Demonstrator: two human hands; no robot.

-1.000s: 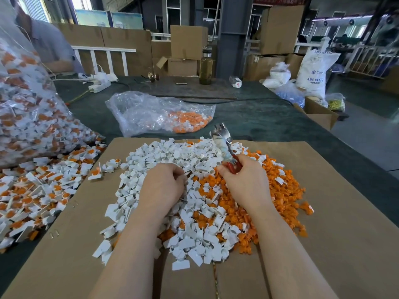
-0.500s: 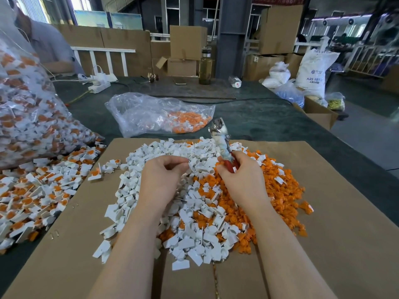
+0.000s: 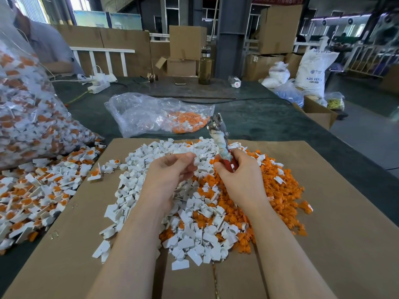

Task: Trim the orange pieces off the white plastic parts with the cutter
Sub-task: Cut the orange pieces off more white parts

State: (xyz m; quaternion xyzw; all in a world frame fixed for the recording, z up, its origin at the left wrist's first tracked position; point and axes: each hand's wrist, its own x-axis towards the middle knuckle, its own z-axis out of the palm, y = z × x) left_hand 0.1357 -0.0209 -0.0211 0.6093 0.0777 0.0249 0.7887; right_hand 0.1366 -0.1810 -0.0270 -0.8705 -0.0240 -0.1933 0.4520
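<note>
- Both forearms bare, reaching forward side by side, wrists near each other.
- Left hand: back up, fingers curled, fingertips pinching a small white part.
- Right hand: fist wrapped round cutter handle, tool pointing up and away.

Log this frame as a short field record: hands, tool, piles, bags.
left hand: pinches a white part
right hand: grips cutter, blades pointing up and away
trimmed pile: white and orange pieces on cardboard
untrimmed parts: left of cardboard, spilling from big bag
small bag: holds orange pieces, behind pile
</note>
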